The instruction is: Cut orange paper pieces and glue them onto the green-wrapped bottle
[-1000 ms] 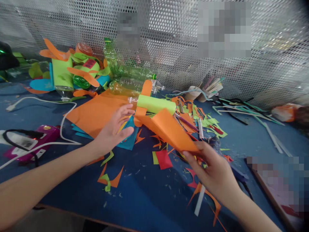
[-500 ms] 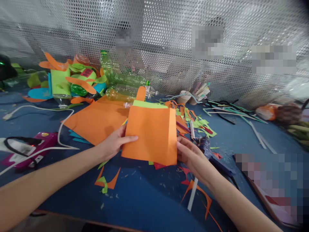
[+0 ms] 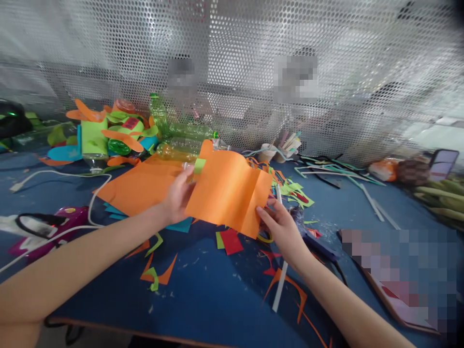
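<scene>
Above the table I hold an orange paper sheet (image 3: 228, 186), bowed in the middle and creased along its right side. My left hand (image 3: 177, 195) is closed at the sheet's left edge, with its fingers partly hidden behind it. My right hand (image 3: 281, 224) pinches the lower right edge between thumb and fingers. A light green piece (image 3: 199, 166) and a rounded orange tab (image 3: 207, 145) show at the sheet's upper left; how they join it is hidden. Below lie a red paper piece (image 3: 231, 241) and cut scraps.
Larger orange paper (image 3: 136, 186) lies left of the sheet. Behind it are paper-decorated bottles (image 3: 94, 137) and a green bottle (image 3: 157, 113). A purple power strip (image 3: 68, 220) with white cables sits left. To the right are a glue gun (image 3: 321, 245), cups of sticks (image 3: 284, 150) and a tablet-like slab (image 3: 391, 290).
The orange sheet has tilted and now bows, with its right side lower. My left thumb has left the sheet's front, and that hand has shifted up along the edge. The view has shifted slightly.
</scene>
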`<action>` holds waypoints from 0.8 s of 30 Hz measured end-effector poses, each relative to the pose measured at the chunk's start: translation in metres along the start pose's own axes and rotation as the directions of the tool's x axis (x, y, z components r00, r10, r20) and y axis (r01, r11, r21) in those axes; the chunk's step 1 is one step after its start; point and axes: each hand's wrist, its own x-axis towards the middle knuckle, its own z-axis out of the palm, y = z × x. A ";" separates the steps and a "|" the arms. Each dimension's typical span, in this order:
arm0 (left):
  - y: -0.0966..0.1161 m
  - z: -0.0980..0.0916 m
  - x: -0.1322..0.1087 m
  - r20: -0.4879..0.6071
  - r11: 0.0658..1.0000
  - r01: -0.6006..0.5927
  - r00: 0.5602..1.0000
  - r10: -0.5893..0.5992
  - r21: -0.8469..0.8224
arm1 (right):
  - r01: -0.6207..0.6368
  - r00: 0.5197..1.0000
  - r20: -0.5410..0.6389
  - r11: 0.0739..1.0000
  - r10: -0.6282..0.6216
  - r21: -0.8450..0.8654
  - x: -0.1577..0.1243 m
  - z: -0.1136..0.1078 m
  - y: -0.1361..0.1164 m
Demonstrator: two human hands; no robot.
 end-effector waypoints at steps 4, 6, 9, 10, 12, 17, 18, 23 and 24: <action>-0.020 0.001 0.003 0.273 0.990 0.137 0.954 -0.123 -0.033 | -0.024 0.995 -0.089 0.971 0.046 0.237 0.002 -0.001 0.001; -0.034 0.002 0.002 0.335 0.996 0.091 0.938 -0.091 0.017 | -0.042 0.990 -0.115 0.946 0.083 0.320 0.003 -0.001 0.000; -0.046 0.008 -0.005 0.386 0.990 -0.006 0.921 -0.049 0.139 | -0.039 0.992 -0.095 0.910 0.086 0.413 0.001 -0.001 -0.003; -0.047 0.012 -0.007 0.343 0.984 -0.003 0.938 -0.059 0.176 | -0.037 0.996 -0.063 0.903 0.070 0.428 0.000 -0.001 -0.005; -0.044 0.018 -0.012 0.210 0.974 -0.022 0.977 -0.027 0.224 | -0.024 1.000 0.007 0.900 0.023 0.435 -0.002 -0.001 -0.009; -0.018 0.024 -0.011 0.052 0.955 -0.215 0.977 0.209 0.204 | 0.034 0.999 -0.025 0.936 -0.027 0.350 -0.003 -0.006 -0.013; -0.014 0.023 -0.009 0.033 0.944 -0.276 0.961 0.274 0.179 | 0.031 0.999 -0.039 0.956 -0.020 0.293 -0.002 -0.007 -0.013; -0.018 0.018 -0.002 -0.125 0.942 -0.335 0.933 0.336 0.034 | -0.015 0.996 -0.090 1.000 0.017 0.019 0.001 -0.004 -0.008; -0.024 0.019 -0.002 -0.118 0.952 -0.305 0.945 0.304 0.011 | -0.016 0.996 -0.093 1.000 0.016 0.003 0.000 -0.002 -0.008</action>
